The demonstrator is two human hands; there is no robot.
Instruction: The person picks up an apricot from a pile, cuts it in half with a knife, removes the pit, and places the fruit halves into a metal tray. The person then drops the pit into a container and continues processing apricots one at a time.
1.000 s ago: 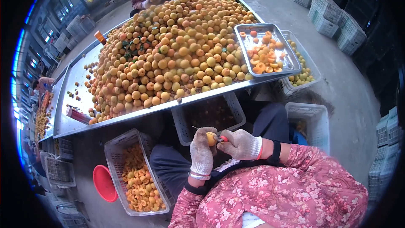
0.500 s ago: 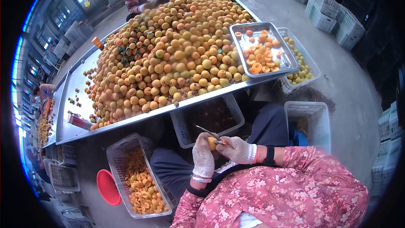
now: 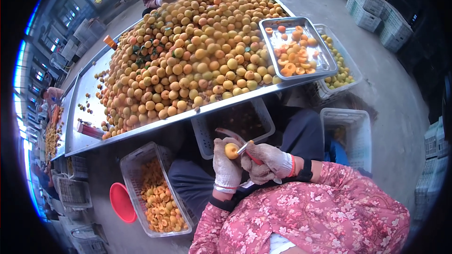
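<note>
My left hand (image 3: 226, 167), in a worn pale glove, holds a whole-looking yellow-orange apricot (image 3: 231, 151) between thumb and fingers. Closed around a small red-handled metal tool (image 3: 243, 148), my right hand (image 3: 267, 161), gloved too, brings its tip right beside the apricot; its exact kind is unclear. A blurred curved strip, maybe a blade, shows just behind the fruit. Both hands are above my lap, over the near edge of a white crate (image 3: 202, 143) with dark contents.
Ahead, a metal table (image 3: 89, 95) bears a large apricot heap (image 3: 174, 61) and a steel tray (image 3: 297, 76) of cut apricots. A crate (image 3: 188, 229) of apricot halves and a red basin (image 3: 123, 202) stand left. Another crate (image 3: 347, 113) is right. Someone sits across the table.
The tool in my right hand has turned, so its tip now points up beside the apricot. My left hand keeps the fruit, now more exposed. The view has shifted slightly.
</note>
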